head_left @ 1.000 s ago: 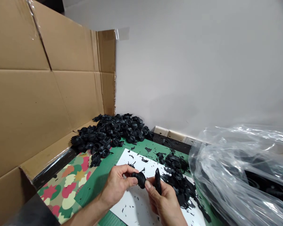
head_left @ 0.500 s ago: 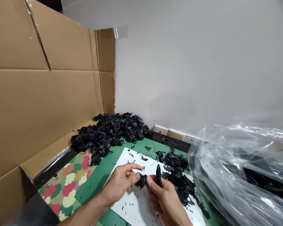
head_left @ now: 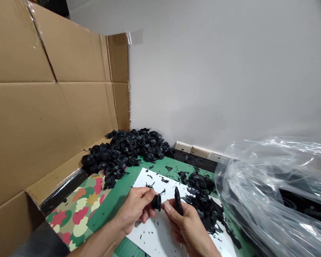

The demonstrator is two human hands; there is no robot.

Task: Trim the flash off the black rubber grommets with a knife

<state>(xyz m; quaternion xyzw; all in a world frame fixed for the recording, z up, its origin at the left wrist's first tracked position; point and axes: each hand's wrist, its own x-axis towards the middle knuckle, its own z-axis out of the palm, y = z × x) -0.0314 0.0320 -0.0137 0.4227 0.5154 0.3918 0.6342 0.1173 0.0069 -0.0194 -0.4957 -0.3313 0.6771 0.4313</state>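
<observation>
My left hand (head_left: pixel 135 210) pinches a small black ribbed rubber part (head_left: pixel 157 202) between thumb and fingers, just above a white sheet (head_left: pixel 152 233). My right hand (head_left: pixel 186 226) is closed round a black-handled tool (head_left: pixel 177 201) that points upward, with its thumb touching the rubber part. A big pile of similar black rubber parts (head_left: pixel 125 151) lies at the back left. Black trimmings (head_left: pixel 203 203) are heaped to the right of my hands and scattered over the sheet.
A green mat (head_left: pixel 115 200) and a colourful patterned sheet (head_left: pixel 77 207) cover the table. Cardboard walls (head_left: pixel 42 107) stand on the left, a grey wall behind. A large clear plastic bag (head_left: pixel 273 192) holding dark parts fills the right side.
My left hand has turned the rubber part so it shows edge-on, and both hands have shifted slightly left. The tool stays upright in my right hand.
</observation>
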